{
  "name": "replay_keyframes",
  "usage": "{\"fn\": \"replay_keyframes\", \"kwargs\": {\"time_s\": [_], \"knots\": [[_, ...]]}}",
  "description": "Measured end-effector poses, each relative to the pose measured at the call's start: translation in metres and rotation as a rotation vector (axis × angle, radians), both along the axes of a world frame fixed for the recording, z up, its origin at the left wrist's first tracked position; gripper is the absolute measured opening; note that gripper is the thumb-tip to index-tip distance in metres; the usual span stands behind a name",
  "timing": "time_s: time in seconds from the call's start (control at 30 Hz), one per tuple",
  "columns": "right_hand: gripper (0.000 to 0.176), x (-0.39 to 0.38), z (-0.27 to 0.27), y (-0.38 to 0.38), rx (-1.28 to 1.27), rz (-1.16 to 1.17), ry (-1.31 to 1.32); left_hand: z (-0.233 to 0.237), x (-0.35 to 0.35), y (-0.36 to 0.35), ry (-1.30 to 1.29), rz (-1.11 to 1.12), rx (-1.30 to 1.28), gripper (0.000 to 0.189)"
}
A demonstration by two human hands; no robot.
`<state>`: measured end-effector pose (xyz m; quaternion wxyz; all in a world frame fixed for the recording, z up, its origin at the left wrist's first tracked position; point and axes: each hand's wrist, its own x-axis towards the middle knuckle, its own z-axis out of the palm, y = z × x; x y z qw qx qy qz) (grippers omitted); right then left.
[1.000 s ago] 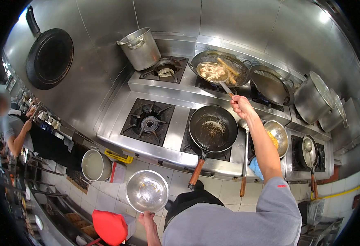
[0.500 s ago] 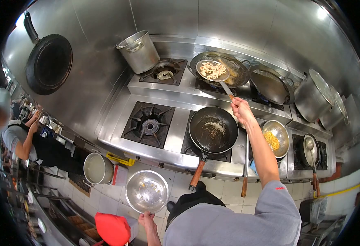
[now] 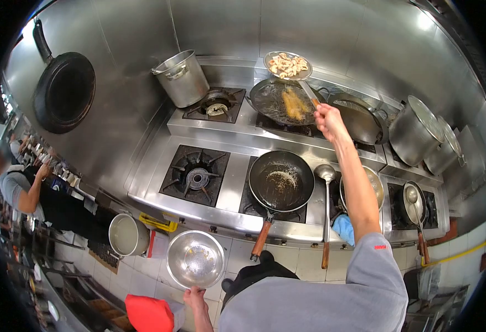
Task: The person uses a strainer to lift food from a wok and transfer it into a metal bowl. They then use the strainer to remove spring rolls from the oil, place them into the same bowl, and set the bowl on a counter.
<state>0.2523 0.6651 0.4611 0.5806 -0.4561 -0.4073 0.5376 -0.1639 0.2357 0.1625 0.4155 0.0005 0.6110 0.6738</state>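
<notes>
My right hand point(image 3: 327, 119) is closed round the wooden end of a skimmer point(image 3: 308, 91). Pale, cooked-looking food pieces point(image 3: 288, 65) fill the skimmer, which is held up beyond the back rim of a wok point(image 3: 266, 98). Dark liquid with a patch of golden foam point(image 3: 296, 105) is in that wok. Low at the front, my left hand point(image 3: 196, 299) grips the rim of a shiny metal bowl point(image 3: 183, 264), held over the floor with small yellowish bits inside. A black frying pan point(image 3: 279, 193) with oily residue sits on the front burner between my hands.
A ladle point(image 3: 326, 191) lies right of the pan, near a metal bowl point(image 3: 377, 185) partly hidden by my forearm. Pots point(image 3: 414, 133) stand at back right, another pot point(image 3: 182, 83) at back left. A bare burner point(image 3: 196, 178) is front left. A person point(image 3: 24, 193) stands far left.
My right hand has lifted the skimmer with the food up and away from the wok, uncovering the foaming liquid. My left hand still holds the bowl. The view has shifted slightly.
</notes>
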Motion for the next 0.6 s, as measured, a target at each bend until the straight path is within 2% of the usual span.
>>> {"fn": "replay_keyframes", "kwargs": {"time_s": [0.3, 0.4, 0.47, 0.53, 0.6], "knots": [[0.006, -0.001, 0.045, -0.004, 0.116, 0.03, 0.067, 0.002, -0.002, -0.001, 0.025, -0.015, -0.01, 0.008], [0.005, -0.001, 0.018, -0.011, 0.043, -0.028, 0.031, 0.005, 0.003, 0.001, 0.004, 0.026, -0.004, 0.008], [0.005, 0.005, -0.007, -0.014, -0.041, 0.03, 0.073, 0.001, 0.002, -0.001, -0.002, 0.037, -0.011, 0.008], [0.005, 0.01, -0.014, -0.011, -0.109, 0.028, 0.076, 0.003, 0.004, -0.002, -0.007, 0.046, -0.02, 0.008], [0.007, 0.016, -0.013, -0.008, -0.284, 0.038, 0.144, 0.008, 0.004, 0.0, -0.006, 0.055, -0.032, 0.008]]}}
